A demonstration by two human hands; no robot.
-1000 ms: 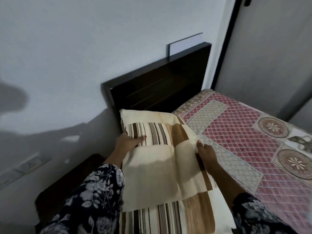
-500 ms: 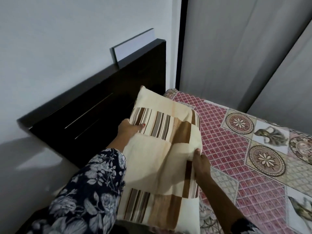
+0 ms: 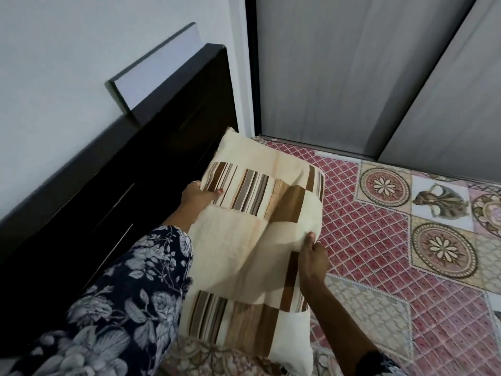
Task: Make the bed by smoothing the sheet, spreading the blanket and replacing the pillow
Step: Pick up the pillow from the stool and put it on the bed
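The pillow's [image 3: 257, 240] near end runs out of view at the bottom edge. Cream with brown striped patches, it lies along the bed's head edge against the dark headboard [image 3: 130, 191], on the red patterned sheet [image 3: 379, 253]. The left hand [image 3: 196, 195] grips its headboard-side edge; the right hand [image 3: 311, 260] pinches its opposite edge.

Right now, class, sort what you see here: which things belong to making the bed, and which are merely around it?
Part of the job:
pillow, gripped at its sides by the left hand and right hand
patterned sheet on the bed

Merely around:
headboard
white panel behind the headboard
wall
grey doors
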